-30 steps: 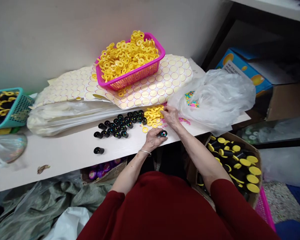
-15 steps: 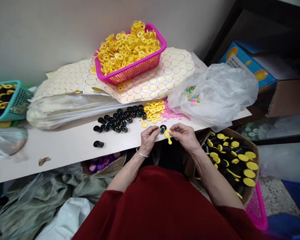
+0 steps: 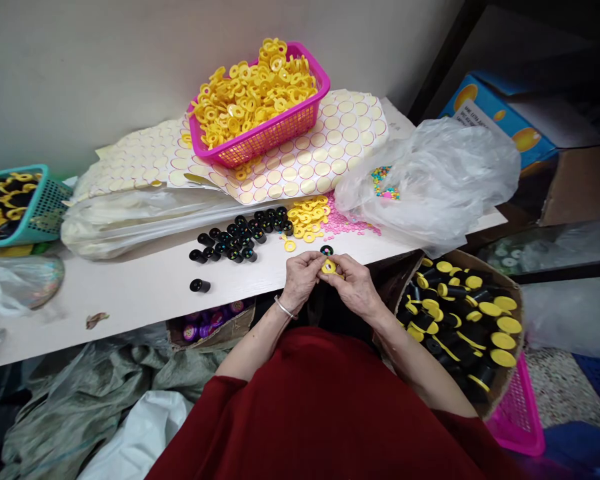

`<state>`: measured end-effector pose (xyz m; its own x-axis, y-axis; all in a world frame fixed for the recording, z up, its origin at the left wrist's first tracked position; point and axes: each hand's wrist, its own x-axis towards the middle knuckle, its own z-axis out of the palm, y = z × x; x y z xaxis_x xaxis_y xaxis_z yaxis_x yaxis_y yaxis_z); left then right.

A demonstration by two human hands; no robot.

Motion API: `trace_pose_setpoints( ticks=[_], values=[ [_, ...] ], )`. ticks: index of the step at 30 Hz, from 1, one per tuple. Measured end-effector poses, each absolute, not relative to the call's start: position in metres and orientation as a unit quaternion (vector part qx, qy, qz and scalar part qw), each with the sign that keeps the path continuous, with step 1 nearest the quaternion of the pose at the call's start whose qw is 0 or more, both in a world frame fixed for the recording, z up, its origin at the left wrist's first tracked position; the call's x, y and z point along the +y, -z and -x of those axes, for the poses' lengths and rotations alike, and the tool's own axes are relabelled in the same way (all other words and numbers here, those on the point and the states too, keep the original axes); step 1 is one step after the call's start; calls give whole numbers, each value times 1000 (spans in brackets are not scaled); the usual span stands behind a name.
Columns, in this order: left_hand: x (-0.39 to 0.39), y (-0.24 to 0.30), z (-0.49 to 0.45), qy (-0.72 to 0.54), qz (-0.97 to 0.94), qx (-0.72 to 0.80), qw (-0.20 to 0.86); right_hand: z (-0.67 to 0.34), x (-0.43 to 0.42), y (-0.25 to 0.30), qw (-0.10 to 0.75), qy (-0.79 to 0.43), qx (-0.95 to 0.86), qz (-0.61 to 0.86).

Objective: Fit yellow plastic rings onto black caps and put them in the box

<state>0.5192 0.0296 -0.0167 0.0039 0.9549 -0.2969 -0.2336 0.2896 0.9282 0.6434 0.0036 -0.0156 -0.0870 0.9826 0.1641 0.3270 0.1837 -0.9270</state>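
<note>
My left hand [image 3: 300, 280] and my right hand [image 3: 353, 283] meet at the front edge of the white table [image 3: 145, 300]. Both are pinched on a yellow ring cap [image 3: 329, 267] pressed onto a small black tube that my fingers mostly hide. Another black tube [image 3: 327, 251] stands upright just beyond my fingers. Farther back lie a cluster of black tubes [image 3: 240, 240], a heap of yellow ring caps [image 3: 307, 220] and a patch of pink beads [image 3: 347, 225].
A pink basket [image 3: 275, 137] of yellow caps sits on sticker sheets [image 3: 325, 160] at the back. A clear plastic bag [image 3: 435, 180] lies right, a teal basket [image 3: 35, 213] left. A cardboard box [image 3: 510, 313] of capped tubes stands below right. One stray tube [image 3: 199, 285] lies alone.
My right hand left the yellow heap with a cap and came back to the table edge. Both hands have now closed together on the cap and tube.
</note>
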Motion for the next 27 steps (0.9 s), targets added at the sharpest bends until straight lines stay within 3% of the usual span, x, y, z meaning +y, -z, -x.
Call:
trace_pose_setpoints(
  ticks=[3, 9, 20, 27],
  values=[
    [35, 16, -521, -483, -346, 500, 631, -646, 14, 18, 428, -335, -671, 504],
    [48, 27, -518, -539, -381, 541, 521, -655, 39, 30, 414, -291, -702, 501],
    [59, 53, -518, -463, -498, 555, 479, -655, 51, 40, 349, -253, -737, 520],
    [64, 52, -522, -447, -542, 563, 436, -656, 53, 41, 369, -280, -718, 519]
  ],
)
